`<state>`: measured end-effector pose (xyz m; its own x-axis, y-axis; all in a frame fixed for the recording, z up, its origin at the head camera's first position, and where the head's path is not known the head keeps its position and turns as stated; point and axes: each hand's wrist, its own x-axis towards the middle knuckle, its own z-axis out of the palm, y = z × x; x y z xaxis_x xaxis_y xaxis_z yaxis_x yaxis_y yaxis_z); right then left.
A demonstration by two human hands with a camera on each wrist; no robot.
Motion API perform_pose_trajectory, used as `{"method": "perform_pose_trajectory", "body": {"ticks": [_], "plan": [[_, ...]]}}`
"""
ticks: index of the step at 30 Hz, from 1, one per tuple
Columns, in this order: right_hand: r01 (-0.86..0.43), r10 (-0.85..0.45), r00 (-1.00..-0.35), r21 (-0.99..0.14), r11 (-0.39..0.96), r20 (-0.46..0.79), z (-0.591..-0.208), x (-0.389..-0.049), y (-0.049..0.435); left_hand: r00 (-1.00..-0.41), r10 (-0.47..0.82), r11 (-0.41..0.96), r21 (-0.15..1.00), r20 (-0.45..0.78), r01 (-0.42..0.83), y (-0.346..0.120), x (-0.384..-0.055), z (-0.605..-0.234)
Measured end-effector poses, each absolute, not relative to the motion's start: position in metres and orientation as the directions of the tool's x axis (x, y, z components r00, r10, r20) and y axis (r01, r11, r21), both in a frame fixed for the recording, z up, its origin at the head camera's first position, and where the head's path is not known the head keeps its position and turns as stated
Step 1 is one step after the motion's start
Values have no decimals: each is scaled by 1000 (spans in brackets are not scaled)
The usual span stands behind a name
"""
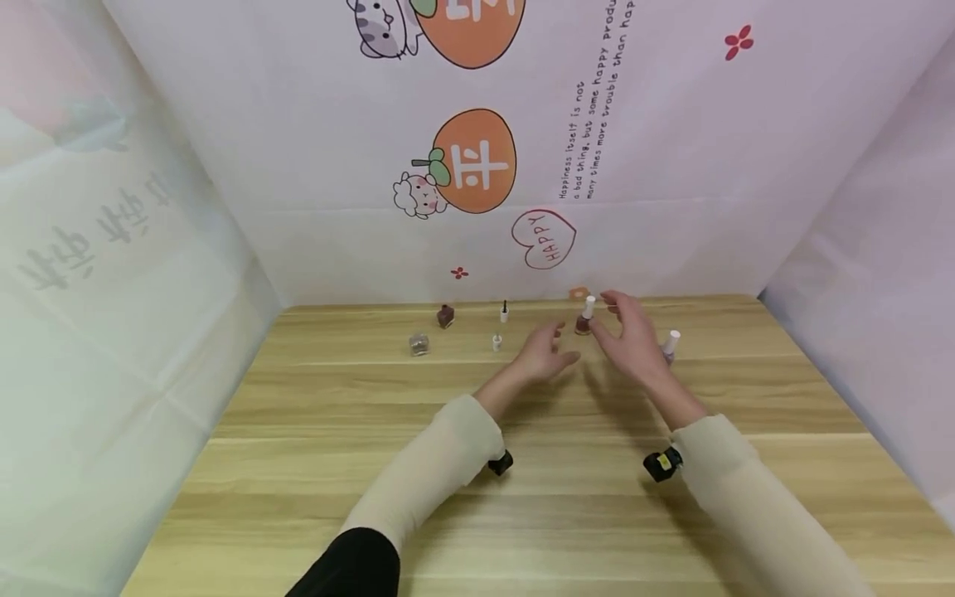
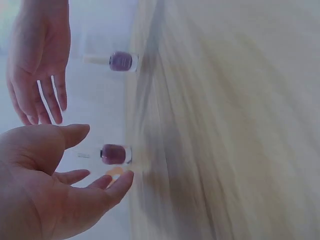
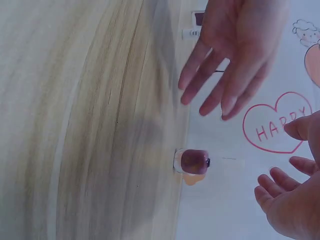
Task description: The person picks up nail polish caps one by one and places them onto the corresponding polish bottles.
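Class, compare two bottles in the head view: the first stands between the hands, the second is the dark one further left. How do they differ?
Place: the first bottle stands between the left hand and right hand; the second bottle sits apart from both.
Cap: the first bottle wears a white cap; the second bottle has none.
Shared: both look dark and rest on the wooden table.

Nail polish bottle, dark red, white cap on, upright near back edge of wood-grain tabletop. Right hand just beside it, thumb and fingers apart; left hand to its left, fingers loosely bent. 2nd white-capped bottle partly hidden behind right hand. Farther left: 2 white brush caps, rear cap's dark brush pointing up; dark capless bottle; greyish bottle. Cream sleeves on both arms.
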<state>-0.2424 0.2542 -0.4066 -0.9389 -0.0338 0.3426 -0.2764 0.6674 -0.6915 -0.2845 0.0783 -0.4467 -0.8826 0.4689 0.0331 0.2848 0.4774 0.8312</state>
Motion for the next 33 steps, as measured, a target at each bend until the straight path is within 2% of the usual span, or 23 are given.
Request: {"method": "perform_pose_trajectory", "body": {"ticks": [7, 16, 33], "plan": [[-308, -79, -937, -697, 648, 340, -404, -230, 255, -858, 514, 501, 805, 18, 317, 48, -258, -443], [-375, -139, -920, -725, 577, 366, -404, -229, 247, -839, 539, 481, 794, 65, 371, 17, -242, -439], [-364, -264, -930, -753, 548, 257, -417, -230, 215, -850, 522, 489, 789, 76, 371, -48, -225, -440]]}}
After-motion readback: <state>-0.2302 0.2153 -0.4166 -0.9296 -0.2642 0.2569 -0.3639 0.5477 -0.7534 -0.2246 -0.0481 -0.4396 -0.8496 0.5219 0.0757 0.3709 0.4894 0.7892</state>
